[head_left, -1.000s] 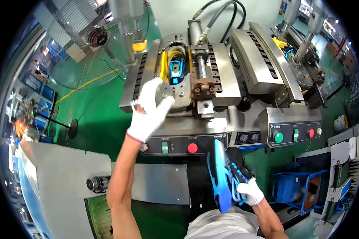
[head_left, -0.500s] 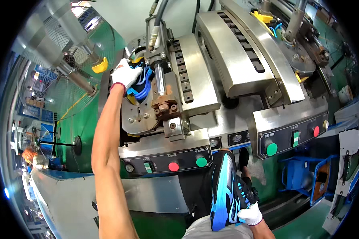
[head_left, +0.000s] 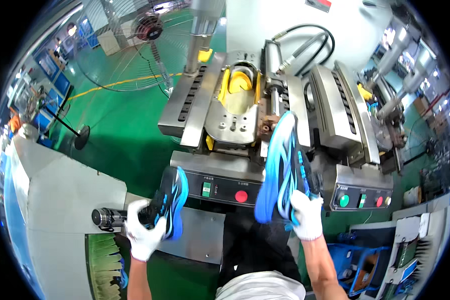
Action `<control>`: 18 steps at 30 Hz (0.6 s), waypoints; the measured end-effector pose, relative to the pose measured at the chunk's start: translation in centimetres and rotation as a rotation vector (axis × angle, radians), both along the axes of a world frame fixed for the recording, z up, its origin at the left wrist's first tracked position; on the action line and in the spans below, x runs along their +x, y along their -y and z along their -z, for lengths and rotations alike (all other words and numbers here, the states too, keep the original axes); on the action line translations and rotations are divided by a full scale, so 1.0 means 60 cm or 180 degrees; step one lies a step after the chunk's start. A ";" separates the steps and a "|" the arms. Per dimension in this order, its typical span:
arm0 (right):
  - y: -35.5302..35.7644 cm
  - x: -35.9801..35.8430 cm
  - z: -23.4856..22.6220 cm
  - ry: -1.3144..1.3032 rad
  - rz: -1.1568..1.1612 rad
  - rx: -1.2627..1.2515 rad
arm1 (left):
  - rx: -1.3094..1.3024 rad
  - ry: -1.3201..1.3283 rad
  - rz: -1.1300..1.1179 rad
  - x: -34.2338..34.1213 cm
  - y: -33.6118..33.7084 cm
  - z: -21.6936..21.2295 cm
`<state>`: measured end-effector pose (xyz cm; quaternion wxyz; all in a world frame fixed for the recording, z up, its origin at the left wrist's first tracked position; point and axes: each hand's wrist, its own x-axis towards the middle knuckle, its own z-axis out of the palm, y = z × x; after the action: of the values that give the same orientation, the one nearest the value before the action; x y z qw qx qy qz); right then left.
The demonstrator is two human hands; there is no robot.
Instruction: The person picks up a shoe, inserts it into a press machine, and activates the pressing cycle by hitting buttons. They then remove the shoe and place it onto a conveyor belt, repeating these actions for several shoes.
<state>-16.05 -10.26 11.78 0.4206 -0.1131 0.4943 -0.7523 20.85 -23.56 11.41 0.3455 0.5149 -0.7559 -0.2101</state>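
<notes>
My left hand, in a white glove, is closed round a black and blue sports shoe by its heel end. It holds the shoe left of the near control panel, sole edge facing right. In my right hand, also gloved, a matching sports shoe stands upright, toe up, its blue-and-white sole turned toward the left. This shoe hides part of the press and its panel. Beyond both hands, the press bed shows a yellow-padded hollow with no shoe in it.
The near control panel carries green and red buttons. A second press stands to the right. At left are a big fan, a grey housing, a black flask-like cylinder and an opening with a pale strip curtain.
My left hand has drawn a shoe out of the press and brought it nearer. My right hand has raised its shoe. The view has swung leftward.
</notes>
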 end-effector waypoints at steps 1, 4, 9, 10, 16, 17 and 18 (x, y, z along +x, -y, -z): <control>0.042 -0.029 0.009 -0.0055 -0.0210 0.0280 | 0.0231 0.0038 -0.0298 0.032 -0.029 0.033; 0.235 -0.028 -0.077 -0.0554 -0.0608 -0.0308 | 0.0365 0.0231 -0.0807 0.126 -0.082 0.176; 0.494 -0.116 -0.103 -0.1323 -0.1213 0.0732 | 0.0802 0.0731 -0.0570 0.168 -0.101 0.285; 0.541 -0.114 -0.095 -0.1335 -0.1218 0.0864 | 0.0428 0.1002 -0.0619 0.173 -0.112 0.302; 0.712 -0.195 0.030 -0.3378 -0.1190 0.2470 | 0.0336 0.0067 -0.0080 0.185 -0.099 0.342; 0.735 -0.223 0.063 -0.4330 -0.1013 0.2710 | 0.0311 0.0099 0.0009 0.181 -0.095 0.343; 0.727 -0.207 0.088 -0.4525 -0.0936 0.2690 | 0.0422 0.0020 -0.0068 0.186 -0.100 0.349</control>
<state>-28.49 -53.87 6.51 0.1096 -0.4564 0.8621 -0.1909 31.98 -17.58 -9.53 0.3104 0.5454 -0.7359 -0.2544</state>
